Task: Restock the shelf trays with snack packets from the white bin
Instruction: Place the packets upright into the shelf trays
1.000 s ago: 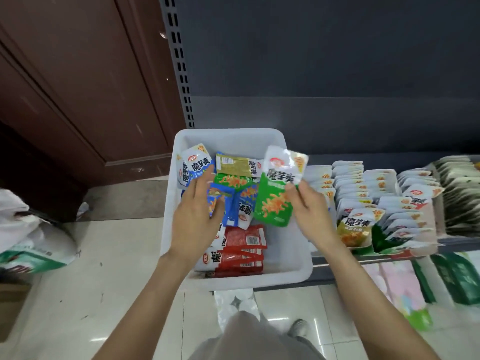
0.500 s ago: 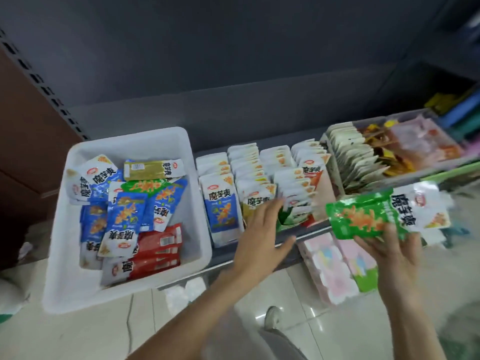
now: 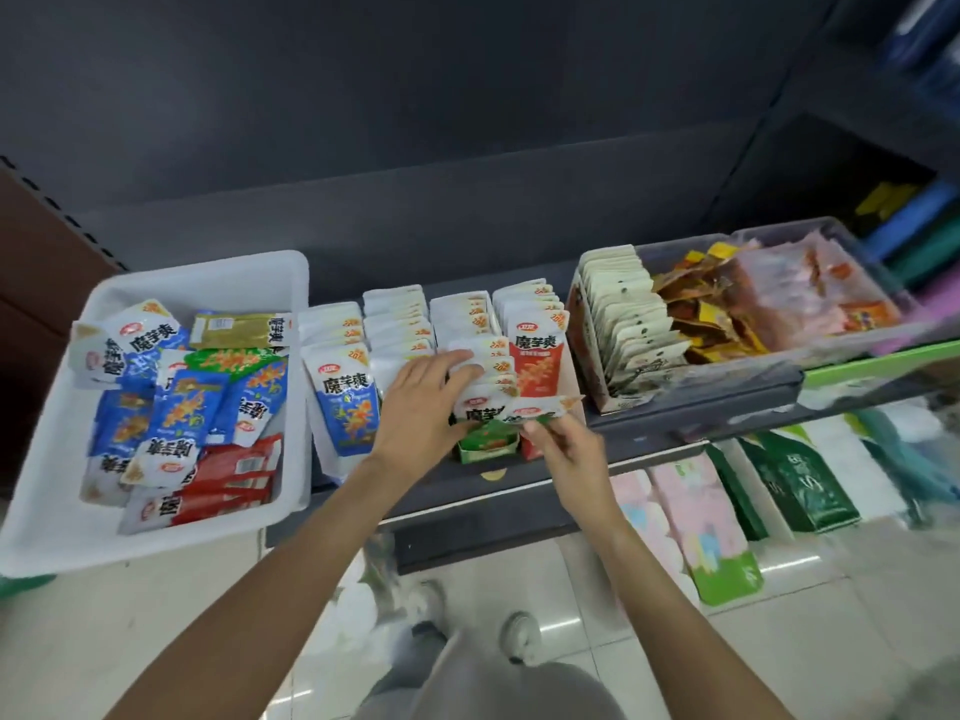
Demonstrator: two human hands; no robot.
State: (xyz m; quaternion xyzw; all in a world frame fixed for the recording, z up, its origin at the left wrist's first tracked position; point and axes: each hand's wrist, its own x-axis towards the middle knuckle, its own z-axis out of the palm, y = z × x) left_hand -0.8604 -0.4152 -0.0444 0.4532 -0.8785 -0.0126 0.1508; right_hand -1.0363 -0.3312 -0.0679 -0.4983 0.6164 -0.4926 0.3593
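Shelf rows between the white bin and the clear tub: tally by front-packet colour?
blue row: 1
green row: 1
red row: 1
hidden-front row, its front covered by the left hand: 1
Total: 4

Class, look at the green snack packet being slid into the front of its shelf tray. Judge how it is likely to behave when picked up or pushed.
The green packet probably flops: its top edge bends beside the right hand pinching it. It seems light, since fingertips alone carry it. Its glossy film may be slippery, and the left hand pushes the row of packets back, so they likely lean or tip.
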